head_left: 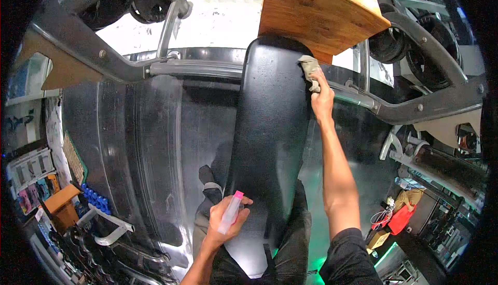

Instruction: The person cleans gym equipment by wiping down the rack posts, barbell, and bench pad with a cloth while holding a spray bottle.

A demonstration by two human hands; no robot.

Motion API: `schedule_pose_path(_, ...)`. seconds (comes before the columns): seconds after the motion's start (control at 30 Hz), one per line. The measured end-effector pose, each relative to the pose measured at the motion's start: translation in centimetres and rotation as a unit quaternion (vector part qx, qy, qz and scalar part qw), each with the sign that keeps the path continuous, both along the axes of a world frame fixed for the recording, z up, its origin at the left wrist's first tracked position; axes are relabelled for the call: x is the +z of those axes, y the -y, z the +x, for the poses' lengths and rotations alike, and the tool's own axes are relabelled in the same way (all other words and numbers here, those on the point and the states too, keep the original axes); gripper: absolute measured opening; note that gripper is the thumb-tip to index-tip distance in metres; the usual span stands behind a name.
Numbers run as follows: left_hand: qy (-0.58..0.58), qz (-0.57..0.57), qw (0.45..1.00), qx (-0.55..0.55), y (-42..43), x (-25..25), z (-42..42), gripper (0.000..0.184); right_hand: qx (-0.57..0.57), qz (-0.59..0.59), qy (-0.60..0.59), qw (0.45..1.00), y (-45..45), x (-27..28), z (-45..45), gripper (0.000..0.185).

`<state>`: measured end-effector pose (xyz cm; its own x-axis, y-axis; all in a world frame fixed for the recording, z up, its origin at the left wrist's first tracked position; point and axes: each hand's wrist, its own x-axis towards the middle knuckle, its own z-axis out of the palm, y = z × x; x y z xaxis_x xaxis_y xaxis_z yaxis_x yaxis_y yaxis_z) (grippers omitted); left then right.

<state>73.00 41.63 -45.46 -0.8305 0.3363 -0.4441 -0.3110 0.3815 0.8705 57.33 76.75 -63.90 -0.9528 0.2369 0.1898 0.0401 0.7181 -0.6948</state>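
Observation:
A long black padded bench [272, 108] runs away from me between my legs. My right hand [322, 95] is closed around a crumpled beige cloth [310, 68], which it presses against the right edge of the bench near its far end. Over the near end, my left hand [225, 222] grips a translucent bottle [229, 217] with a pink top, tilted up and to the right. Part of the bottle is hidden by the fingers and palm.
A wooden box-like piece [316, 17] stands at the bench's far end. Grey metal frames [197, 68] cross behind the bench on both sides, with black weight plates [430, 46]. Dumbbells [96, 199] lie at left; a red bag [400, 220] is at right.

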Motion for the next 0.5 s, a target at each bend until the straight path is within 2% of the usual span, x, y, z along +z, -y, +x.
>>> schedule_pose_path(0.07, -0.032, 0.002, 0.999, -0.001, 0.3, 0.0, 0.3, 0.023, -0.124, -0.020, -0.038, 0.991, 1.9, -0.8, -0.6, 0.051)
schedule_pose_path(0.1, -0.032, 0.004, 0.999, 0.000, 0.2, -0.1, 0.4, 0.023, -0.089, -0.033, -0.036, 0.995, 3.3, 0.8, -1.6, 0.050)
schedule_pose_path(0.13, -0.027, 0.017, 0.999, 0.011, 0.1, -0.2, 0.5, 0.023, -0.079, 0.020, -0.093, 0.992, 4.6, -1.0, -2.6, 0.052)
schedule_pose_path(0.17, -0.023, 0.029, 0.999, 0.022, 0.0, -0.2, 0.6, 0.022, -0.023, -0.039, -0.070, 0.997, 6.8, 0.4, -3.6, 0.049)
schedule_pose_path(0.2, -0.023, 0.027, 0.999, 0.022, -0.1, -0.3, 0.7, 0.022, 0.015, 0.067, -0.088, 0.994, 8.8, -0.4, -4.6, 0.047)
schedule_pose_path(0.27, -0.020, 0.041, 0.999, 0.027, -0.4, -0.2, 1.0, 0.021, 0.073, 0.091, -0.066, 0.991, 11.4, -0.3, -6.4, 0.049)
schedule_pose_path(0.4, -0.003, 0.059, 0.998, 0.031, -1.0, -0.1, 0.9, 0.020, 0.151, 0.109, -0.060, 0.981, 9.8, -0.1, -7.3, 0.052)
schedule_pose_path(0.47, -0.025, 0.022, 0.999, 0.006, -1.4, -0.1, 0.6, 0.020, 0.263, 0.098, -0.034, 0.959, 7.6, -0.5, -5.7, 0.055)
schedule_pose_path(0.5, -0.025, 0.023, 0.999, 0.004, -1.5, 0.0, 0.8, 0.020, 0.293, 0.128, 0.029, 0.947, 6.0, 0.4, -4.5, 0.050)
